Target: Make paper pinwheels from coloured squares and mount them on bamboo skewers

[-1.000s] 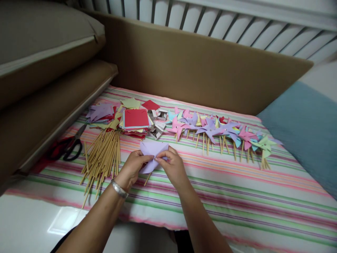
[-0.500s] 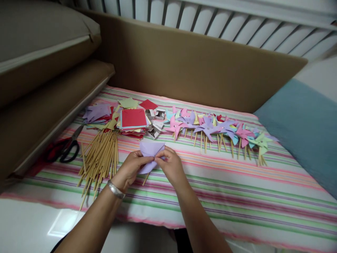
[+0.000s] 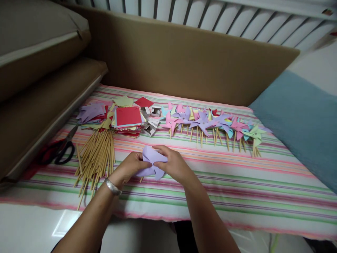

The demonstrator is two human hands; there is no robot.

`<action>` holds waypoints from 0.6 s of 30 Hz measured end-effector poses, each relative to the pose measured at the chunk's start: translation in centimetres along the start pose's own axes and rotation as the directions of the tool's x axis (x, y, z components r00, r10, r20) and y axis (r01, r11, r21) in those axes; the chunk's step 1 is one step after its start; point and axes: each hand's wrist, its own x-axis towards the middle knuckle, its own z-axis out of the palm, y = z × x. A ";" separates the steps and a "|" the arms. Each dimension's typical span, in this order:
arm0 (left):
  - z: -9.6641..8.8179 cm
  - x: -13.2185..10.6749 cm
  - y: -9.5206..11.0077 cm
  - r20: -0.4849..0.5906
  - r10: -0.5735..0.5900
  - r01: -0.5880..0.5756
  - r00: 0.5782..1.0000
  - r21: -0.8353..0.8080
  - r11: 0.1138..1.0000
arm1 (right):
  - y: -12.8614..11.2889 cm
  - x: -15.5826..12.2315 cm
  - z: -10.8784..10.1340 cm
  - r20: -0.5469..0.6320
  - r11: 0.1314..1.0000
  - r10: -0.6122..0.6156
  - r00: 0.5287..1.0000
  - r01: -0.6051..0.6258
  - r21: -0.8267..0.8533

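A light purple paper pinwheel (image 3: 149, 154) is pinched between my two hands above the striped cloth. My left hand (image 3: 132, 165), with a silver bracelet on the wrist, grips its left side, thumb near the centre. On the other side my right hand (image 3: 172, 162) holds it, the thumb also pressed near the middle. The blades are curled inward towards the centre. A short end of a stick (image 3: 141, 179) pokes out below the paper; where it joins is hidden.
Wooden sticks (image 3: 97, 158) lie in a bundle on the left, beside black-handled scissors (image 3: 61, 149). Behind are stacked square papers (image 3: 128, 117), purple cut papers (image 3: 91, 114) and small open boxes (image 3: 151, 125). Finished pinwheels (image 3: 202, 121) form a row at right. A brown panel (image 3: 184, 59) borders the back.
More of the purple paper is folded inward, and its blades now curl to the centre. Both hands keep hold of it. The whole view has shifted slightly.
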 end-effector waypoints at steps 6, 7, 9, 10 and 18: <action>0.4 0.0 -0.3 0.114 -0.003 -0.008 0.993 0.097 0.995 | 0.2 -0.4 0.0 0.153 0.996 -0.047 0.987 0.059 -0.073; 0.4 0.1 -0.3 0.117 -0.002 -0.009 0.993 0.095 0.995 | 0.2 -0.4 0.1 0.159 0.996 -0.044 0.986 0.055 -0.067; 0.3 0.1 -0.2 0.118 0.001 -0.010 0.993 0.075 0.997 | 0.2 -0.2 0.1 0.165 0.999 -0.029 0.986 0.036 -0.038; 0.3 0.1 -0.1 0.117 0.004 -0.010 0.993 0.057 0.998 | 0.3 -0.1 0.2 0.162 1.000 -0.019 0.987 0.022 -0.017; -0.4 -0.4 1.1 0.071 0.066 -0.043 0.995 -0.277 0.960 | 1.6 1.1 0.2 -0.053 0.912 0.209 0.976 -0.175 0.370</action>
